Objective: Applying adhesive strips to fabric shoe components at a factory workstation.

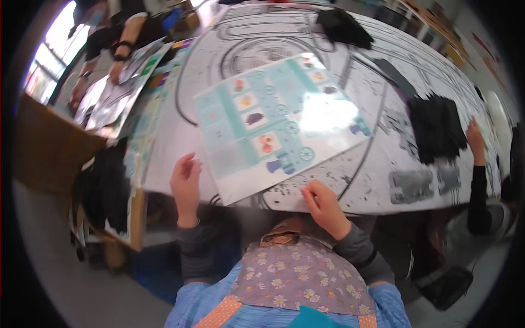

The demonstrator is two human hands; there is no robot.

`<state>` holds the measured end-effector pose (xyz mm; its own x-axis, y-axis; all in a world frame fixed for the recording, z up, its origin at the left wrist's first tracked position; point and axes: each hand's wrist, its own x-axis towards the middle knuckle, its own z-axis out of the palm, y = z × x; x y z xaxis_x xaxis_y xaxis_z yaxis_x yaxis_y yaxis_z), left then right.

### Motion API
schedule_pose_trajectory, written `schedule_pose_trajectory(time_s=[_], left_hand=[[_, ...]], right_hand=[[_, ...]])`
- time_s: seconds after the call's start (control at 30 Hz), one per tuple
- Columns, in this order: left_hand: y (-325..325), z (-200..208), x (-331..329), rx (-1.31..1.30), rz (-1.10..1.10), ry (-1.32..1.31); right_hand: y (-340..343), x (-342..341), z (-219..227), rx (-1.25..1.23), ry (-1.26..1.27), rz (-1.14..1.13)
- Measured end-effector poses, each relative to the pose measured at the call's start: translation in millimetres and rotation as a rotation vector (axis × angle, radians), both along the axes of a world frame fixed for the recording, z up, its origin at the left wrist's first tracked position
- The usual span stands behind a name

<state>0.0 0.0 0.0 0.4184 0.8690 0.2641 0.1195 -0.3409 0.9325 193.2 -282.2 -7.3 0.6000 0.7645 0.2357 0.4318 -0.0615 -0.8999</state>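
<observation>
A large glossy printed sheet lies at a slant on the white table, with teal bands, small fruit pictures and wheel drawings. A bright glare hides part of its right side. Just left of the sheet's near left edge is my left hand, its fingers loosely bent and apart, holding nothing. My right hand is at the table's near edge, below the sheet. Its fingers are curled in, and nothing shows in them. Neither hand appears to grip the sheet.
The white table has black line drawings and grey smudges. Black cloth-like piles lie at the far side and right. A person's hand is beside the right pile. Upper left, another person's hand touches printed sheets.
</observation>
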Motion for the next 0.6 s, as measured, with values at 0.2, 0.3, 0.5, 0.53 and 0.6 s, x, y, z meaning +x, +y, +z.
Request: schedule_pose_trajectory(time_s=[0.2, 0.3, 0.5, 0.53, 0.6], left_hand=[[-51.1, -24.9, 31.4, 0.164, -0.016, 0.213], [-54.6, -34.0, 40.6, 0.55, -0.03, 0.307], [-58.8, -26.1, 49.1, 0.573, -0.079, 0.388], [-59.5, -25.5, 49.8, 0.576, -0.082, 0.391], [-61.6, -24.9, 50.5, 0.565, -0.079, 0.391]], right_hand=[[-17.9, 11.6, 14.4, -0.061, 0.024, -0.012], [-24.7, 14.3, 7.8, -0.04, 0.045, -0.094], [-24.2, 22.9, -4.4, -0.01, 0.092, -0.05], [-21.1, 24.6, -8.7, 0.068, -0.037, -0.074], [-19.5, 24.2, -15.9, 0.149, -0.164, -0.097]])
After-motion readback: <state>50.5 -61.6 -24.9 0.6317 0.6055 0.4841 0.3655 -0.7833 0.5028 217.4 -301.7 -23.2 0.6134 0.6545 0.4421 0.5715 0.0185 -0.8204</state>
